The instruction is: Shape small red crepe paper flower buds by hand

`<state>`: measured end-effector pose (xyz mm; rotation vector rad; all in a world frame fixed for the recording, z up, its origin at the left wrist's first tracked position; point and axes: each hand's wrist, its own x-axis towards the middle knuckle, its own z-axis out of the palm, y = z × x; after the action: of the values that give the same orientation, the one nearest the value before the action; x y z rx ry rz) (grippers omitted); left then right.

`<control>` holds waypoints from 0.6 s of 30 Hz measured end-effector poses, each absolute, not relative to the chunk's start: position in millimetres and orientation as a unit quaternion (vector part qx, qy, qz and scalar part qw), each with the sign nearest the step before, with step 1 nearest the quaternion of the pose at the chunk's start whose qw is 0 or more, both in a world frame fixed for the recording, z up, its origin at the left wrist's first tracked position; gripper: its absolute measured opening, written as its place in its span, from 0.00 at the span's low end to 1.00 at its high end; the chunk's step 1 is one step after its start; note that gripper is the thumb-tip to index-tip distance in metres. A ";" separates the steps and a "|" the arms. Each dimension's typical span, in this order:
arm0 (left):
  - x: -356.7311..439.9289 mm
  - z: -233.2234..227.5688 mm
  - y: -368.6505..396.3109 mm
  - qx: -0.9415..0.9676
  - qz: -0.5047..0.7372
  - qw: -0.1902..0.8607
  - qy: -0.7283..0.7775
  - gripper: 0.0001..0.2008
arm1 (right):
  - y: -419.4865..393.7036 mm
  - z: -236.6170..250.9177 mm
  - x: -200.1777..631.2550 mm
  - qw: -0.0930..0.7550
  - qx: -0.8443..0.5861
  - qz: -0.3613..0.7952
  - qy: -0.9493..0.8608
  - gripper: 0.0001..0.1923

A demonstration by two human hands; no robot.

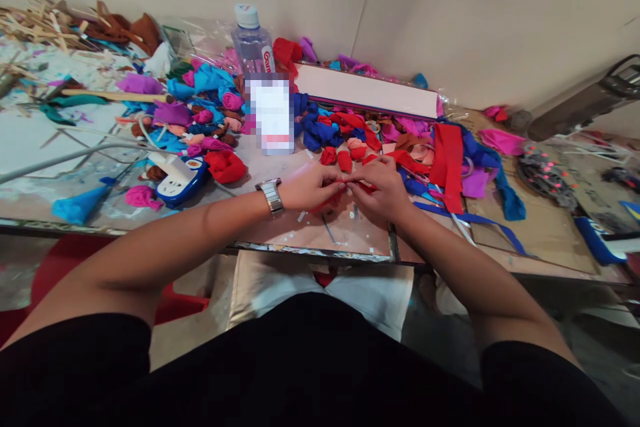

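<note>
Above the table's front part, my left hand point(313, 187) and my right hand point(383, 188) meet fingertip to fingertip. Both pinch a red crepe paper strip point(367, 189), most of it covered by my fingers. A silver watch point(273, 196) circles my left wrist. Just beyond the hands lie small rolled red pieces point(344, 161) and a peach one point(357, 148). Right of my right hand, a long red strip point(449, 167) drapes over blue and purple pieces. A crumpled red piece point(225, 166) rests left of my left hand.
A water bottle point(250, 43) stands behind a blurred white phone-like object point(273, 120). A blue and white power strip point(183, 180) with a grey cable sits at left. Wooden sticks point(45, 27) pile at back left. A dark tumbler point(575, 110) leans at right, near a pincushion-like mound point(546, 177).
</note>
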<state>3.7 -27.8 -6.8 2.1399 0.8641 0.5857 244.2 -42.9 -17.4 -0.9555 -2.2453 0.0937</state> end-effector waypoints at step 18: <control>4.5 -4.3 -27.4 0.686 0.205 0.629 0.304 0.09 | -39.4 -18.9 247.2 0.342 -0.307 0.036 -0.887 0.07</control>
<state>4.5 -27.4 -4.3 1.5710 0.6969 0.4686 247.2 -39.4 -18.9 -0.7990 -2.3076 0.0938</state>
